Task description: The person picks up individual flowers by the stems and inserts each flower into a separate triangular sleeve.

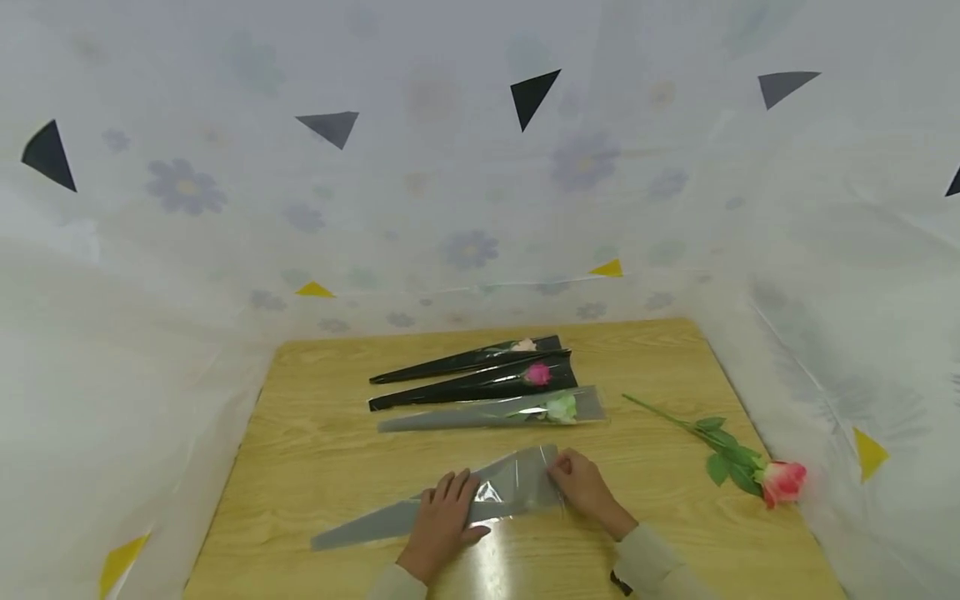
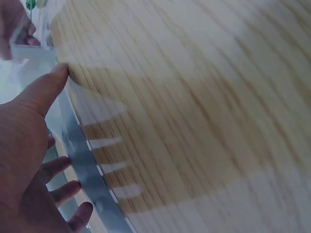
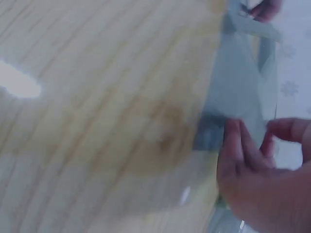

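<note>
A long, tapered grey flower sleeve (image 1: 521, 483) with a clear, glossy front lies flat on the table near me. My left hand (image 1: 444, 518) rests across its middle with the fingers spread; in the left wrist view the thumb (image 2: 43, 90) stretches along the sleeve's edge. At the wide end, my right hand (image 1: 587, 485) pinches the sleeve's rim between thumb and fingers, as the right wrist view shows on the grey film (image 3: 233, 82). No flower shows inside this sleeve. To the right lies a loose pink rose (image 1: 782, 482) with a green leafy stem.
Beyond the hands, a grey sleeve with a pale green rose (image 1: 561, 408), a black sleeve with a magenta rose (image 1: 537, 374) and another with a pale pink rose (image 1: 523, 345) lie side by side on the wooden table (image 1: 315, 433). Flower-printed white sheeting (image 1: 465, 200) surrounds the table.
</note>
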`<state>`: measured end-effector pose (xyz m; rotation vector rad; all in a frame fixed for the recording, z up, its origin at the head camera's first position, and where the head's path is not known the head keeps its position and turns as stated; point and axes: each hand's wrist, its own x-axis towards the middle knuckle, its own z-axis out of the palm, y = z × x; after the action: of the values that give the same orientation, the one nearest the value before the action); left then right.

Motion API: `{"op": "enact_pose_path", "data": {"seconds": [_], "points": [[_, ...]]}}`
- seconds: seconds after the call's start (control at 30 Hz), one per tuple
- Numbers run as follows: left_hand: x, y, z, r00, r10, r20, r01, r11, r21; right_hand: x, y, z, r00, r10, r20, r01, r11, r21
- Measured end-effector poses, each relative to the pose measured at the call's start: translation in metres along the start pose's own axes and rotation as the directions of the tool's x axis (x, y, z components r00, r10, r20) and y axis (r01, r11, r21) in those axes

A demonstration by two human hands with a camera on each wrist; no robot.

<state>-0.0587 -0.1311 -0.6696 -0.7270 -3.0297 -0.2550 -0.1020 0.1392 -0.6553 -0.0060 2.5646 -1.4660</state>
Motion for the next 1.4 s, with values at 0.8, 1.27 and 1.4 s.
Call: {"op": "enact_pose_path", "data": {"seconds": [0.8, 1.27, 1.4], "points": [[0.011, 0.016, 0.004, 0.99, 0.13, -0.062, -0.137, 0.982, -0.129, 0.0, -0.023, -0.024, 0.794, -0.155, 0.588, -0.326, 0.708, 0.627], [0.005, -0.002, -0.005, 0.993, 0.06, -0.1, -0.072, 0.991, -0.115, 0.002, -0.005, -0.061, 0.715, -0.374, 0.59, -0.536, 0.249, 0.807], [0.007, -0.004, -0.015, 0.991, 0.093, -0.101, -0.106, 0.984, -0.14, -0.006, 0.007, -0.06, 0.623, -0.524, 0.58, -0.639, 0.086, 0.764]]}}
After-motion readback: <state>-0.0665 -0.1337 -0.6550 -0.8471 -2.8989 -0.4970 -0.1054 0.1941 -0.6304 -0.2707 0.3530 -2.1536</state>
